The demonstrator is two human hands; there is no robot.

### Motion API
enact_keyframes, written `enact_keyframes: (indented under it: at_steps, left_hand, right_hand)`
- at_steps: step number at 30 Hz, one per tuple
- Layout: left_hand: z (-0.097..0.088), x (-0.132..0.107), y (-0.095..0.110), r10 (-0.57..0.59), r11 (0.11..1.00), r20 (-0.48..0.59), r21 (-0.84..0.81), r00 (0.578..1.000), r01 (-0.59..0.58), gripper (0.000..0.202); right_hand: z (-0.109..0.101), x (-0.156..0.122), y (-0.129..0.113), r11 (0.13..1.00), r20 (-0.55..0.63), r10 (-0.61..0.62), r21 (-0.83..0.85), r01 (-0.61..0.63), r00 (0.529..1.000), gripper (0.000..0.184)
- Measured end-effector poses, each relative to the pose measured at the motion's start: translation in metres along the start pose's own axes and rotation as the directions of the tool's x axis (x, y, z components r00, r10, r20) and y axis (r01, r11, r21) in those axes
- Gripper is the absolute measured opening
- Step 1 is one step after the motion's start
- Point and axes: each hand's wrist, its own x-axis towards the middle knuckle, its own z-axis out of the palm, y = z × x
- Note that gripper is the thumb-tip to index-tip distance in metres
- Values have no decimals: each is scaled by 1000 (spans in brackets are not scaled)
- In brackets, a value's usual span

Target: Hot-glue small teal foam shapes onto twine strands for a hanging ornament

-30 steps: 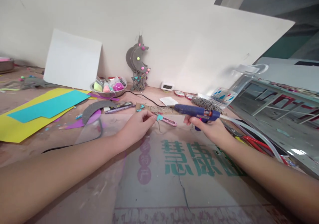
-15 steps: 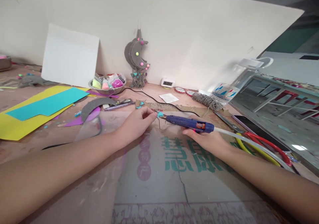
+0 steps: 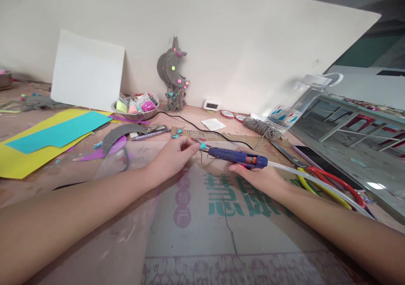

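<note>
My right hand (image 3: 253, 176) grips a blue glue gun (image 3: 236, 157) low over the table, with its nozzle pointing left. A clear glue stick (image 3: 316, 183) trails out of the gun's back end. My left hand (image 3: 172, 155) pinches a small teal piece (image 3: 203, 146) at its fingertips, and the gun's tip touches that piece. Both hands rest over a clear plastic sheet (image 3: 202, 217) with green printed characters.
Yellow and teal paper sheets (image 3: 47, 139) lie at the left. A grey felt crescent (image 3: 118, 135) and a metal bowl of coloured bits (image 3: 136, 107) sit behind my left hand. A grey moon ornament (image 3: 174, 71) leans on the wall. Grey twine (image 3: 261, 128), a bottle (image 3: 286, 116), a phone (image 3: 316, 160) and red-handled scissors (image 3: 335, 185) lie at the right.
My right hand has lowered the glue gun from above the table and brought its nozzle to the teal piece in my left hand. The left hand has barely moved.
</note>
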Motion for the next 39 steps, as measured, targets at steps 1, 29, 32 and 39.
enact_keyframes:
  at_steps: [1,29,32,39]
  left_hand:
    - [0,0,0,-3,1000,3,-5,1000,3,28]
    - [1,1,0,-22,997,35,-73,999,24,26]
    - [0,1,-1,-26,996,39,-80,999,29,27]
    - [1,0,0,-51,991,42,-125,998,56,29]
  right_hand:
    - [0,0,1,1000,-2,-6,-6,6,1000,24]
    - [1,0,0,999,13,34,-7,-34,999,25]
    - [1,-1,-1,999,22,36,-1,-36,999,25]
    - [2,0,0,1000,8,11,-3,-11,1000,25]
